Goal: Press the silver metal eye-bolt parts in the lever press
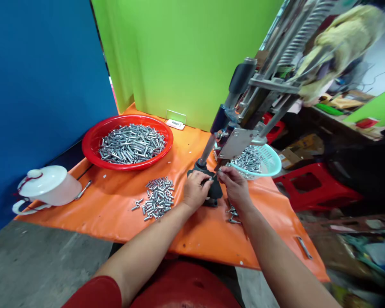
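My left hand (195, 188) is at the dark base of a bench press (234, 141), its thumb and fingers pinched together. Opposite it, my right hand (235, 184) has its fingertips closed at the same spot under the press head. Whatever either hand pinches is too small and too hidden to make out. Left of my left hand lies a loose pile of small metal eye-ended parts (158, 199). A few more such parts (233, 214) lie beneath my right wrist.
A red basin (90, 147) full of similar parts stands at the back left. Behind the press, a pale blue basket (272, 160) holds more. A white lidded enamel mug (56, 188) stands at the left edge. A wrench (304, 248) lies at the front right. Red stools (308, 184) stand beyond.
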Motion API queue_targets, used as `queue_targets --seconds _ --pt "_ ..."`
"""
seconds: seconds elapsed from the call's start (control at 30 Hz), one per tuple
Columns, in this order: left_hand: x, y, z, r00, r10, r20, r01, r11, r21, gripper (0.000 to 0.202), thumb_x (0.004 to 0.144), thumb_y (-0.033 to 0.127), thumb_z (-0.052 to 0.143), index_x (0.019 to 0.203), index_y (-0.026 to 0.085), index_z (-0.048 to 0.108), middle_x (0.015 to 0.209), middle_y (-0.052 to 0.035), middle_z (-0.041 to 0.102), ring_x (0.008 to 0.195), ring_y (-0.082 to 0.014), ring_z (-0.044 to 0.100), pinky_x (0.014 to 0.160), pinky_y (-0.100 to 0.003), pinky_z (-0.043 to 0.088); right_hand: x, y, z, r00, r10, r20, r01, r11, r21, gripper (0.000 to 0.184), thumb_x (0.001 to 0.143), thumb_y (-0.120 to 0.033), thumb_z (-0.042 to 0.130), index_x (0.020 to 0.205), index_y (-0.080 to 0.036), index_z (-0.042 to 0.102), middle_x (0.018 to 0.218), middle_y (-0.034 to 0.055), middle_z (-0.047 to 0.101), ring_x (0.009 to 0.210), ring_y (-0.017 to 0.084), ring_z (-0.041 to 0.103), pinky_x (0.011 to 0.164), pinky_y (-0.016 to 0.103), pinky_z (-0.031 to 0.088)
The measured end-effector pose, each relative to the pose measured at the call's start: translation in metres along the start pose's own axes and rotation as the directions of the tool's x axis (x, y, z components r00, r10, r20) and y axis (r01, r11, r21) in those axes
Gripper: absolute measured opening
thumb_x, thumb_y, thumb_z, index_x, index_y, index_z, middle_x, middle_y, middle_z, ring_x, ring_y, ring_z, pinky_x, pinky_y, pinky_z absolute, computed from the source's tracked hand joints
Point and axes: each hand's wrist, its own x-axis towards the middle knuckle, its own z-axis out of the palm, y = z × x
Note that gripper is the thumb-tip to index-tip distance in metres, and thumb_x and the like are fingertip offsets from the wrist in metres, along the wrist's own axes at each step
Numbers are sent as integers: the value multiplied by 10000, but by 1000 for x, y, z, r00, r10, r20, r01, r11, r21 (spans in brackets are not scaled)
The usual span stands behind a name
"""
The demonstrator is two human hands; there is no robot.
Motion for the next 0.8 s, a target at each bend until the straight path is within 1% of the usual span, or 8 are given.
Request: queue_targets --seconds 0.07,0.23,0.47,0.67,0.8 --pt "0 1 -1 1000 -8 8 8 1000 5 78 802 242 645 870 209 661 909 -29 632 896 -167 560 824 -299 459 3 4 3 1000 -8 6 8 1000 -3 295 667 -405 724 831 -191 604 736 -19 577 629 61 503 617 201 447" --pt "-1 2 -1 1000 -19 17 18 999 29 79 801 228 640 876 213 659 911 -27 627 900 -170 556 823 -300 457 2 11 1 998 -34 45 36 999 -26 261 650 -371 740 793 -186 623 764 -9 585 689 80 529 652 211 454" --pt "0 2 -2 1000 -15 25 14 999 35 77 805 215 628 876 207 655 914 -27 625 902 -172 548 832 -303 453 3 19 -2 992 -118 54 122 989 -87 231 666 -341 735 791 -186 619 793 1 556 746 93 518 705 226 440" --pt "1 3 -1 999 -38 29 37 998 45 79 801 228 633 874 212 658 923 -32 630 916 -182 551 834 -318 457 2 21 -2 980 -185 73 196 960 -201 234 738 -386 669 840 -190 592 826 13 527 765 100 506 721 242 448" --pt "1 3 -2 998 -42 37 40 998 44 83 799 217 630 875 218 660 928 -33 631 924 -185 555 838 -323 459 -1 19 0 982 -180 66 190 954 -232 264 753 -426 641 851 -188 581 832 19 528 760 105 503 713 245 459"
